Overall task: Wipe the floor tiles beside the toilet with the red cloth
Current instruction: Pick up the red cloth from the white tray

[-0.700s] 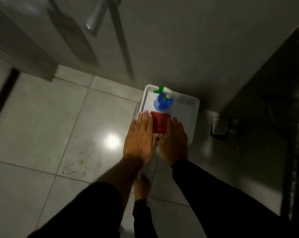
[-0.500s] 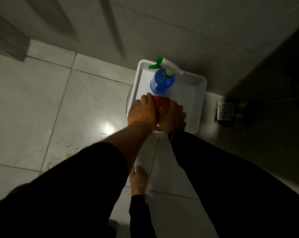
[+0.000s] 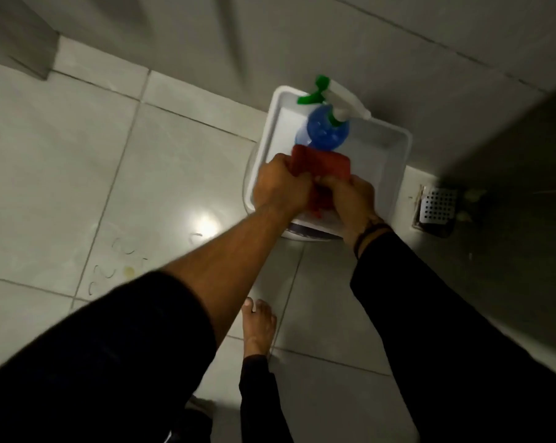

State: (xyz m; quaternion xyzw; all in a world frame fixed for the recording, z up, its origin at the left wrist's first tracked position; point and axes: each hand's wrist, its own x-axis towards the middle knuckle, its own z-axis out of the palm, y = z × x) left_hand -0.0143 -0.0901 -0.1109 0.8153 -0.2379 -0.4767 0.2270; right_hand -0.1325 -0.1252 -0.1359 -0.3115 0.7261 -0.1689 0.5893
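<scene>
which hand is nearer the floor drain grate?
Right. The right hand grips the red cloth over the white tub, on the side toward the drain grate. The left hand holds the cloth's other end, farther away.

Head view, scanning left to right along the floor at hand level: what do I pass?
Curly marks on the tile → light glare → left hand → red cloth → right hand → white tub → floor drain.
</scene>
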